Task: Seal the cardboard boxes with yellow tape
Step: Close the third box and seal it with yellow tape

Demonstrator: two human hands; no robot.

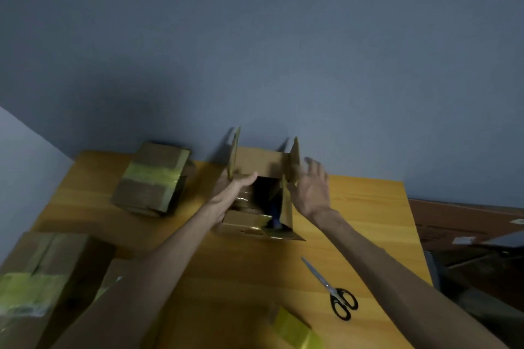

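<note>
Right grip [310, 190]: motion-blurred at the fingers; contact with the open box [255, 163] flap cannot be told. Box interior: dark, contents indistinct, 1 blue item [274, 211] unidentifiable. Taped box [42, 263] at lower left: cut by the left and bottom edges. Yellow tape roll [295, 331]: blurred, cut by the bottom edge. Left grip [235, 187]: underside hidden against the flap. Floor items [463, 240] at right: too small to identify.

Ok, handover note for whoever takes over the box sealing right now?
Left hand: open, straight fingers laid on the open box at its left flap.
Right hand: open, fingers spread by the right flap; contact unclear.
Open box: far middle of the table, flaps up, untaped.
Done: far-left box and near-left box carry yellow tape.
Left: fold flaps, tape this box. Tape roll at near edge, scissors beyond it, both untouched.
</note>
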